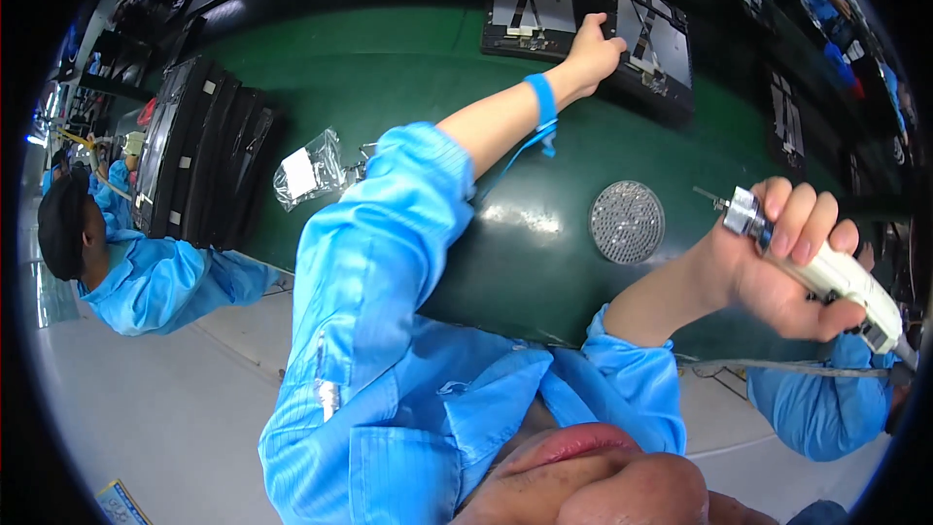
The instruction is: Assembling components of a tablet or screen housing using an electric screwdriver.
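Observation:
My left hand (591,56) reaches far across the green table and grips the left edge of a flat black panel (657,47) with a silver-grey middle and small cables. Some of its fingers are hidden at that edge. A similar black panel (532,10) lies just left of it. Raised at the right, my right hand (785,262) is closed round a white electric screwdriver (838,277). Its thin bit points left, in the air and away from the panels. A blue wrist strap (542,104) circles my left wrist. Below the panels sits a round perforated dish (627,223), probably holding small screws.
A stack of black panels (199,156) stands on edge at the table's left. Near it lies a clear plastic bag (309,171) with a white label. Another panel (785,117) rests at the far right. Blue-sleeved co-workers sit at left (165,277) and right (821,408).

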Action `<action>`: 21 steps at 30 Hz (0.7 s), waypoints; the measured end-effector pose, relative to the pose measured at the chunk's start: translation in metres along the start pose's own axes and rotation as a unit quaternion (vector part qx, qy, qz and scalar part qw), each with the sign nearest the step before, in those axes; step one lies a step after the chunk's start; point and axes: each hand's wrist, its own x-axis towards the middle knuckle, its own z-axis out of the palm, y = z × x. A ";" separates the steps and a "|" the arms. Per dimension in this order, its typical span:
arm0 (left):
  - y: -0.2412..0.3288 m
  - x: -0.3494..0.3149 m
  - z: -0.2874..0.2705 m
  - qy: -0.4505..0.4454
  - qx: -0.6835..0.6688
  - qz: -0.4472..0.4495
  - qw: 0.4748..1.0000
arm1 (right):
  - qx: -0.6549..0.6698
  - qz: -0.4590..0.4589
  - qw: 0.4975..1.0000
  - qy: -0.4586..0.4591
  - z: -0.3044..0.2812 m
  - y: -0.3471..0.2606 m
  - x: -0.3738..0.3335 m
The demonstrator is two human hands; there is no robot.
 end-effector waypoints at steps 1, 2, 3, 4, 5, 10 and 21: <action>-0.011 0.018 0.008 0.007 0.009 -0.003 1.000 | 0.008 0.006 1.000 0.008 0.003 -0.002 -0.001; -0.023 0.034 0.016 0.011 0.025 0.000 1.000 | 0.013 0.010 1.000 0.016 0.004 -0.002 -0.001; -0.021 0.040 0.026 0.008 0.039 0.001 0.999 | 0.012 0.011 1.000 0.025 0.002 -0.004 0.000; -0.019 0.043 0.031 0.012 0.118 -0.006 0.993 | 0.013 0.009 1.000 0.027 -0.001 -0.005 0.001; -0.016 0.046 0.035 0.019 0.197 -0.013 0.980 | 0.010 0.012 0.999 0.034 -0.003 -0.005 0.002; 0.021 0.034 -0.005 0.072 0.575 0.087 0.810 | 0.002 0.029 0.998 0.055 -0.022 -0.006 0.010; -0.018 0.109 -0.218 0.097 0.388 -0.297 0.867 | 0.005 0.073 0.987 0.140 0.001 0.006 0.013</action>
